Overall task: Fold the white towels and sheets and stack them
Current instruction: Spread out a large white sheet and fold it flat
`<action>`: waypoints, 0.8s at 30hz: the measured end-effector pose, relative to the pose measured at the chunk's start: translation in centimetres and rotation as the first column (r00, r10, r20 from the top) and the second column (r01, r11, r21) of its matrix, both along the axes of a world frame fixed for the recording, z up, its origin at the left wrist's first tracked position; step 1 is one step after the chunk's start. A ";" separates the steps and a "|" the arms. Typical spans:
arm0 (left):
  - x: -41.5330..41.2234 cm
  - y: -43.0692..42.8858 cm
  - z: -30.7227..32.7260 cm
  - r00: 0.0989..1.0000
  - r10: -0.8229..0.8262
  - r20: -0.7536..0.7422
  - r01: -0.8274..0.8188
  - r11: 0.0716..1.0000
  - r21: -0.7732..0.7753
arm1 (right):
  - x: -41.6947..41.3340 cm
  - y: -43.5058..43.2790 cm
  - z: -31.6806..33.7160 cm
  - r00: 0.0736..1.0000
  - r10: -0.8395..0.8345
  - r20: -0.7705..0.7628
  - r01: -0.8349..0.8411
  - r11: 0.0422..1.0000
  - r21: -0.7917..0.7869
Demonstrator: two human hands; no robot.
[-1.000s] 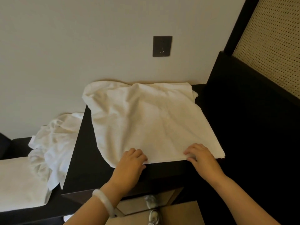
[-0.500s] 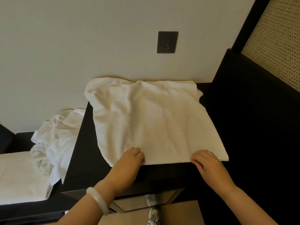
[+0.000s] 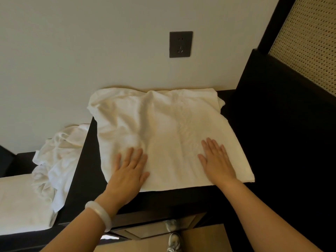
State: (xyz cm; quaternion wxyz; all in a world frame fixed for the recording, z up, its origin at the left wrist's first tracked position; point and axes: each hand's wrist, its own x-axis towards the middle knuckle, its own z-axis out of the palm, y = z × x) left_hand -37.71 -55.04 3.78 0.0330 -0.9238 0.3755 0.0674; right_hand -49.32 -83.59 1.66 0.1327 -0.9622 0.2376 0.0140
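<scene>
Both hands, left hand point(image 3: 130, 170) and right hand point(image 3: 216, 161), are lying spread flat on the folded white cotton towel point(image 3: 163, 135) on the dark wooden tabletop point(image 3: 85, 171), probably smoothing it; pressing outward toward the rumpled far-left corner should be flattening it best.

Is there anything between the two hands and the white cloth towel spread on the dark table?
Nothing visible. The left hand and the right hand both lie flat, directly on the white cloth towel spread on the dark table.
</scene>
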 end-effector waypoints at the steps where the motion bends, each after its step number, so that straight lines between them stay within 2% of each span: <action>1: -0.2 -0.2 -0.3 1.000 -0.001 -0.001 0.001 1.000 0.010 | -0.3 -0.3 -0.6 1.000 -0.006 -0.010 0.005 1.000 -0.017; 5: -1.5 -2.0 -0.4 0.999 -0.045 0.013 0.044 0.999 0.018 | -2.5 -2.8 -1.2 1.000 -0.023 0.011 0.024 0.999 -0.045; 9: -3.3 -5.0 0.0 0.986 -0.167 -0.021 0.167 0.986 -0.008 | -6.8 -6.7 -0.6 0.999 -0.036 -0.025 0.034 0.997 -0.071; 14: -5.6 -7.3 0.3 0.934 -0.349 -0.076 0.337 0.931 -0.140 | -12.0 -10.8 1.1 0.974 -0.172 -0.149 0.163 0.984 -0.070; 16: -5.9 -6.3 0.4 0.976 -0.212 -0.054 0.188 0.940 -0.285 | -12.1 -10.6 1.9 0.945 -0.290 -0.151 0.273 0.954 -0.122; 17: -5.9 -5.5 0.4 0.995 -0.077 -0.071 0.043 0.919 -0.393 | -11.3 -9.6 2.3 0.945 -0.313 -0.091 0.299 0.944 -0.140; 18: -5.8 -4.6 0.4 0.988 0.077 -0.134 -0.134 0.859 -0.494 | -10.0 -7.9 2.6 0.963 -0.270 0.002 0.268 0.954 -0.135; 19: -5.7 -3.7 0.5 0.946 0.212 -0.245 -0.317 0.764 -0.563 | -8.4 -5.8 2.8 0.981 -0.170 0.093 0.181 0.976 -0.123; 21: -5.0 -2.3 0.8 0.779 0.344 -0.524 -0.619 0.554 -0.557 | -4.7 -0.8 2.3 0.980 0.083 0.178 -0.059 0.989 -0.138; 22: -4.6 -2.1 1.0 0.686 0.345 -0.641 -0.716 0.475 -0.511 | -3.0 1.5 2.0 0.977 0.154 0.146 -0.139 0.985 -0.105; 24: -3.8 -2.4 1.4 0.522 0.266 -0.810 -0.839 0.334 -0.430 | -1.0 4.2 1.0 0.978 0.173 0.114 -0.173 0.985 -0.016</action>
